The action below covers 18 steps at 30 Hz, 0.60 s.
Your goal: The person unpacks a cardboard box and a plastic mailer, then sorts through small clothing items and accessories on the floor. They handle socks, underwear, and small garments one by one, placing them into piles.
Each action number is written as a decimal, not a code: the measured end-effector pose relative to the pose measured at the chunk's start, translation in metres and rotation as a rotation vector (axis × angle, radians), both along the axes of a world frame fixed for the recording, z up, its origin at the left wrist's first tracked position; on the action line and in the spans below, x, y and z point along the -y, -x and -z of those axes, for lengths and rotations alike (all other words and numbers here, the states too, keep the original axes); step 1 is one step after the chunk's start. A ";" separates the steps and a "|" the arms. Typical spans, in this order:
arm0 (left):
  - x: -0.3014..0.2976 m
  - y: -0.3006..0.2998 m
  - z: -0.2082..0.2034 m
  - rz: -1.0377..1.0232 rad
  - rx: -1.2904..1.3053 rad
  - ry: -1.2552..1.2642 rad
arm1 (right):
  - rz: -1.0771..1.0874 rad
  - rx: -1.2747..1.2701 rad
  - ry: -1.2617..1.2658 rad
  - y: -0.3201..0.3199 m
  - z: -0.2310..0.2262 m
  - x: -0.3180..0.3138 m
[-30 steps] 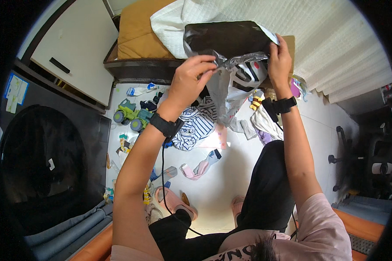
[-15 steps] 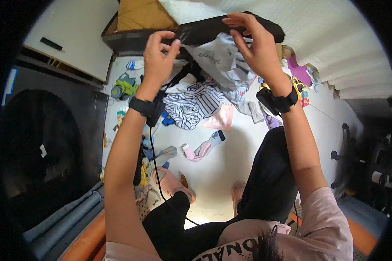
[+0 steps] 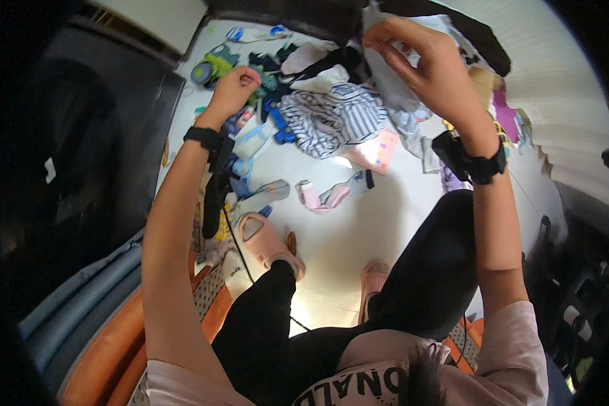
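Observation:
My right hand (image 3: 423,64) is raised at the upper right. Its thumb and fingers pinch the upper edge of a pale grey plastic bag (image 3: 391,84), which hangs down beside the clothes pile. My left hand (image 3: 238,91) is at the upper left, its fingers curled in and nothing showing from them. It hovers by a green toy tractor (image 3: 213,65), partly covering the things below. To its right lies a blue-and-white striped garment (image 3: 331,118), with dark and white clothes behind it and a blue toy (image 3: 279,122) beside it.
Pink-and-grey socks (image 3: 328,196) and a pink notebook (image 3: 379,150) lie on the white floor. Grey socks (image 3: 267,195) are near my pink slipper (image 3: 267,240). A black cabinet (image 3: 88,135) stands left; a white curtain (image 3: 568,101) hangs right. A cable trails from my left wrist.
My view has tilted nearer, so the floor items sit higher. My left hand has moved away from the bag toward the tractor and curled its fingers. My right hand has closed on the bag's edge.

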<state>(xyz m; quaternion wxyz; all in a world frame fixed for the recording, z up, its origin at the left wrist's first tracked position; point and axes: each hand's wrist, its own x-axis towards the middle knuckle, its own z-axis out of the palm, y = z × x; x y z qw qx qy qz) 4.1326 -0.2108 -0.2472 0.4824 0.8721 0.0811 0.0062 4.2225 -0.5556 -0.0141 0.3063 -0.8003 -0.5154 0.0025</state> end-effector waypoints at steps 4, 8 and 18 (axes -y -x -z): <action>-0.033 0.032 0.007 0.030 -0.099 0.091 | -0.088 -0.021 0.021 0.017 0.011 -0.015; -0.044 0.090 0.033 -0.049 -0.208 0.032 | -0.129 -0.063 0.146 0.021 0.017 -0.019; -0.032 0.225 0.083 -0.457 -0.171 -0.073 | -0.145 -0.195 0.271 0.030 0.031 -0.029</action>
